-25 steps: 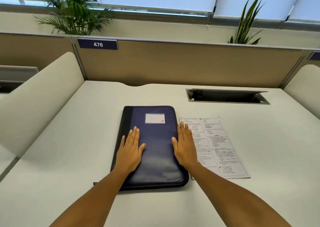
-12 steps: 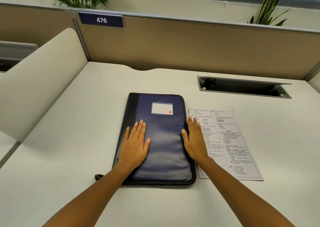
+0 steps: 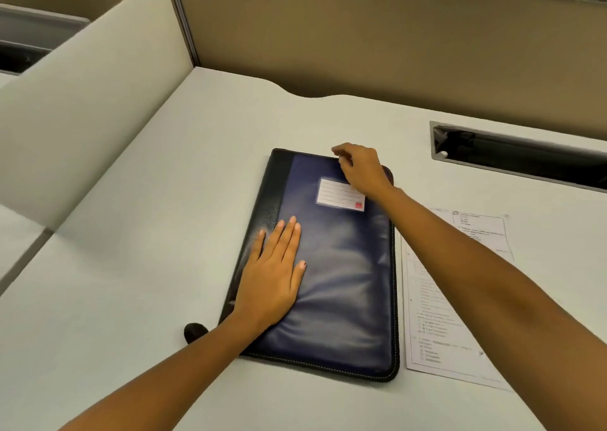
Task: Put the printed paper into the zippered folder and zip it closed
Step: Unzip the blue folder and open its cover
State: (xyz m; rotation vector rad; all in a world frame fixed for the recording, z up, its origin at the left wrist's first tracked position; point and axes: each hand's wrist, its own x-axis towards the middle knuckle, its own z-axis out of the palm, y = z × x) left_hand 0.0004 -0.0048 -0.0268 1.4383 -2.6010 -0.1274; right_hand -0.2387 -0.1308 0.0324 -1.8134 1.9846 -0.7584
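A dark blue zippered folder (image 3: 341, 286) with a black spine and a white label lies flat and closed on the desk. My left hand (image 3: 274, 276) rests flat on its left half, fingers spread. My right hand (image 3: 361, 168) is at the folder's far edge, near the top right corner, with thumb and fingers pinched together on what looks like the small metal zipper pull. The printed paper (image 3: 460, 299) lies flat on the desk just right of the folder, partly under my right forearm.
The desk (image 3: 147, 266) is pale and wide. A cable slot (image 3: 519, 154) is cut into it at the back right. A tan partition (image 3: 361, 36) closes the back and a cream divider (image 3: 82, 102) the left. A black tab (image 3: 194, 331) sticks out by the folder's near left corner.
My right hand left the folder's right edge and reached forward to its far edge, fingers now pinched. The left hand stayed flat. The camera tilted down and moved closer.
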